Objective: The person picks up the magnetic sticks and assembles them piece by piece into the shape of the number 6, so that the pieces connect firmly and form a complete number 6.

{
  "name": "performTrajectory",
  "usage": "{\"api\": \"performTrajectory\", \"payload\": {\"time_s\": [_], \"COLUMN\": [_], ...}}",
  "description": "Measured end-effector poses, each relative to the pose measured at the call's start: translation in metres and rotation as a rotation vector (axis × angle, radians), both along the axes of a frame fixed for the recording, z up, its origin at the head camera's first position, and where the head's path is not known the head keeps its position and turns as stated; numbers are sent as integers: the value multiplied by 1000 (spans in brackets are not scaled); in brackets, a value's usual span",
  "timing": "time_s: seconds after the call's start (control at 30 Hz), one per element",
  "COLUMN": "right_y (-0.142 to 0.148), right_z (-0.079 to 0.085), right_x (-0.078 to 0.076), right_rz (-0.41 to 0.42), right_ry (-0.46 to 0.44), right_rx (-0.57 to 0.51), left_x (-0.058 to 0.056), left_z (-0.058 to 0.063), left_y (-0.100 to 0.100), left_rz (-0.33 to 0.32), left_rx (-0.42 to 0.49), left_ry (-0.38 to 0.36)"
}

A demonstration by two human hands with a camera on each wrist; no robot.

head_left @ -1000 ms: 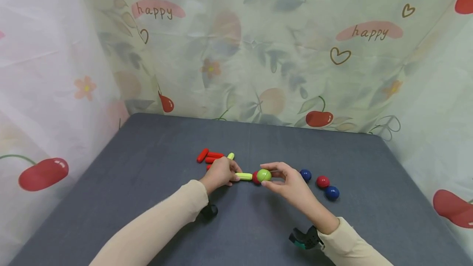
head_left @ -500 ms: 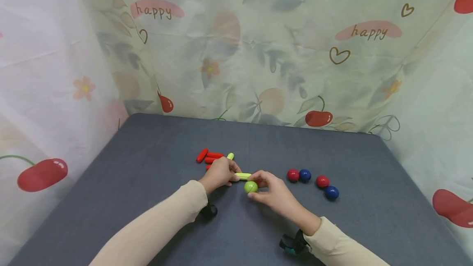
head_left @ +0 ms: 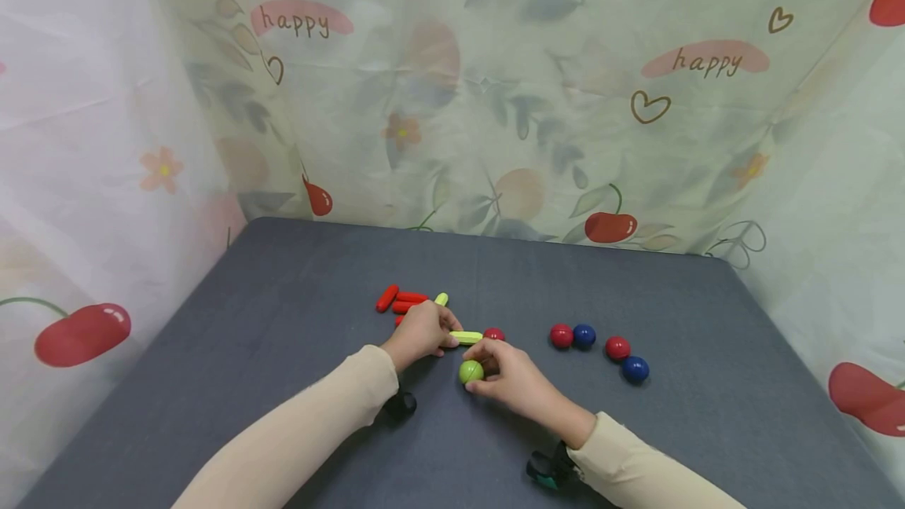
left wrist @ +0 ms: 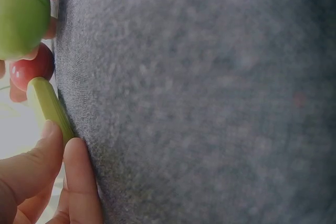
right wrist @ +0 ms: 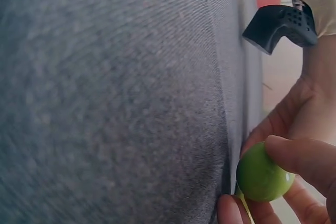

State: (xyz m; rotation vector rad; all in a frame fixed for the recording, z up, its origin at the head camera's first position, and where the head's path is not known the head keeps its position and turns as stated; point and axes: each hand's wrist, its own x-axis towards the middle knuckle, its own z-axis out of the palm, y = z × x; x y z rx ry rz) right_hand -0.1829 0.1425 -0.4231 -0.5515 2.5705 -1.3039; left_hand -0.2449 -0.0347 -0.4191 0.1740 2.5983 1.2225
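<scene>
My left hand pinches a yellow-green stick between thumb and fingers, low over the table. A red ball sits at the stick's right end; in the left wrist view the stick's tip meets this red ball. My right hand holds a green ball by thumb and fingertips, on the near side of the stick. The right wrist view shows the thumb across the green ball, which has a thin seam in the head view.
Several red sticks and another yellow-green stick lie beyond my left hand. To the right, a red ball touches a blue ball. Nearer are another red ball and blue ball. Printed cloth surrounds the dark table.
My right hand has carried the green ball left and toward me, away from the red ball at the stick's end. The left hand has stayed put with its stick.
</scene>
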Motion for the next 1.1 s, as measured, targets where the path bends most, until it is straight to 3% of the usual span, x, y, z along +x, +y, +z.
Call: {"api": "performTrajectory", "payload": {"time_s": [1.1], "right_y": [-3], "right_z": [1], "right_x": [-2], "right_rz": [3], "right_ry": [-16], "right_rx": [43], "left_x": [-1], "left_z": [1], "left_y": [1], "left_rz": [21], "left_rx": [4], "left_ry": [-37]}}
